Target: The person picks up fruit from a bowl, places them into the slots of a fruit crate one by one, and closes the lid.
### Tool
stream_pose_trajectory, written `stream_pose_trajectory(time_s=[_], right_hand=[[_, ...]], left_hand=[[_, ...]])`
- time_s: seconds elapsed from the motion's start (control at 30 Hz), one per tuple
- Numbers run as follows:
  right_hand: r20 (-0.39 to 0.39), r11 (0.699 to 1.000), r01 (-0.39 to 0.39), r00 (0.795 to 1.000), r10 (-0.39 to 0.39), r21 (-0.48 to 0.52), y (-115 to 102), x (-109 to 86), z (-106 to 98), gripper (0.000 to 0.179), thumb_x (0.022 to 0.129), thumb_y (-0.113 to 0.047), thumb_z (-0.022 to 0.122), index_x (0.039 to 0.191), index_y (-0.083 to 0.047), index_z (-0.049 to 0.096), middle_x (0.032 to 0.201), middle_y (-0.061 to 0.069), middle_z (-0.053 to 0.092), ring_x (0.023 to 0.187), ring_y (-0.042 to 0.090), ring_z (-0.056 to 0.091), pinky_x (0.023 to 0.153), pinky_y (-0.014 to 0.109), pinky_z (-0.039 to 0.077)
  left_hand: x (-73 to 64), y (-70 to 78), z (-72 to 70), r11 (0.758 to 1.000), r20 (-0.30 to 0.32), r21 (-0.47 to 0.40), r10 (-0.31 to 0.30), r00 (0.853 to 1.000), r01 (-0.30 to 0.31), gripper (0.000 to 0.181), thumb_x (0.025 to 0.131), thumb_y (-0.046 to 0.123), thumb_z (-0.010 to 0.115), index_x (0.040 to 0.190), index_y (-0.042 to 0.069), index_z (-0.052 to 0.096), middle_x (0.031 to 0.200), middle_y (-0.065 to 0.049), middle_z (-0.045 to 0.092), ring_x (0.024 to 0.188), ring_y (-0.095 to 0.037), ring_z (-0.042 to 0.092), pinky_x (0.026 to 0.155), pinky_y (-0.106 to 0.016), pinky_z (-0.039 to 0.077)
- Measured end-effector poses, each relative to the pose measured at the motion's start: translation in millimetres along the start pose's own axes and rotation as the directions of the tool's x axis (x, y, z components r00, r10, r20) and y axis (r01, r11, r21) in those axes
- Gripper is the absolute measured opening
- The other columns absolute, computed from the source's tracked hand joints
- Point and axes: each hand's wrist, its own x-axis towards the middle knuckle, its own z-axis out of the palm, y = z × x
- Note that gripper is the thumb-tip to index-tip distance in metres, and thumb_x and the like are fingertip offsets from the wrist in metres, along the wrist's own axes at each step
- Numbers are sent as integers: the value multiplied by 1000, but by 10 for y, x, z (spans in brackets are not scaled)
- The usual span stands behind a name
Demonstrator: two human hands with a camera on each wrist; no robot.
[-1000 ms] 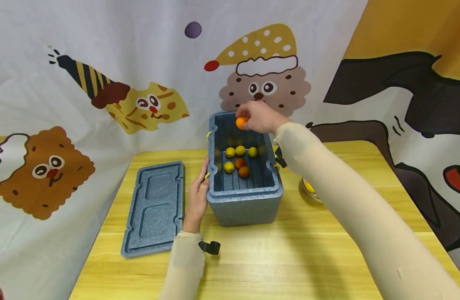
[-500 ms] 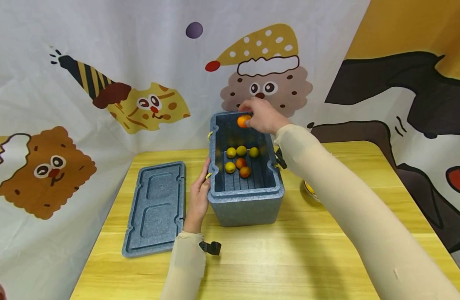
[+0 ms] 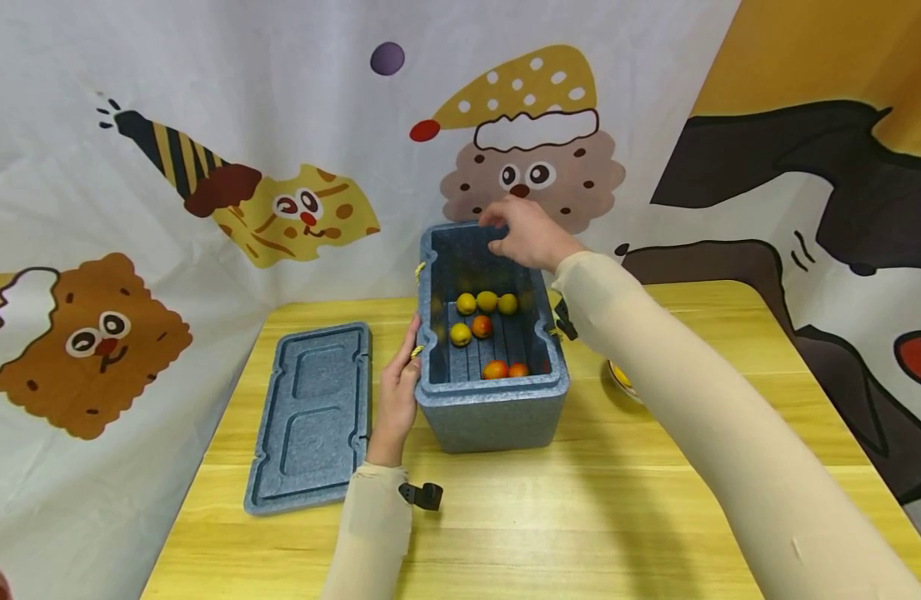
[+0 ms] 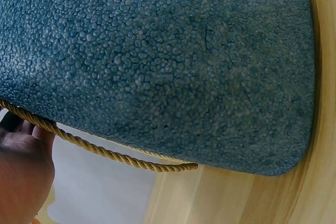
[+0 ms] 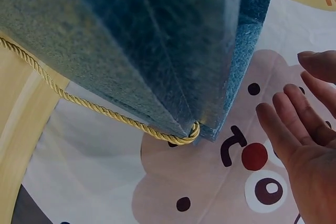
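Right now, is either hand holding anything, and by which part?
The right hand holds nothing; its fingers are open above the foam box. The left hand rests against the box's left outer wall, without a visible grip.

The foam box (image 3: 490,408) under my hands was a speckled blue-grey, and its lid (image 3: 310,417) had the same shade. Its rope handle (image 4: 105,150) was a twisted gold-yellow. Inside lay yellow fruits (image 3: 487,301) and orange-red ones (image 3: 495,369). The table (image 3: 580,517) was pale yellow wood with a fine grain. My sleeves (image 3: 730,450) were cream. The white backdrop (image 3: 205,125) carried brown biscuit faces, and one wore a yellow hat dotted white.
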Motion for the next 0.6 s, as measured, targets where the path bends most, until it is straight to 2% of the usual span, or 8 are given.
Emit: stream_pose_trajectory(time_s=[0.1, 0.3, 0.6], right_hand=[[-2, 1000, 4, 1000, -4, -6, -1, -3, 7, 35, 95, -12, 65, 130, -7, 59, 125, 8, 51, 117, 26, 47, 99, 41, 40], [3, 1000, 8, 1000, -8, 9, -2, -20, -7, 35, 96, -13, 65, 130, -7, 59, 126, 8, 52, 117, 26, 47, 100, 41, 40], [-21, 998, 57, 998, -56, 25, 27, -115, -36, 35, 95, -13, 65, 129, -5, 59, 125, 9, 54, 119, 28, 49, 100, 42, 40]], left_hand=[[0, -3, -1, 1000, 1, 1, 1, 1000, -1, 51, 95, -9, 35, 147, -9, 34, 151, -21, 34, 121, -24, 41, 92, -26, 33], [1, 3, -1, 1000, 4, 6, 6, 1000, -6, 51, 95, -9, 35, 147, -10, 33, 152, -22, 33, 140, -29, 30, 108, -26, 28], [-5, -9, -7, 1000, 8, 1, 3, 1000, -3, 51, 96, -8, 35, 147, -9, 33, 152, -21, 33, 139, -29, 31, 104, -24, 30]])
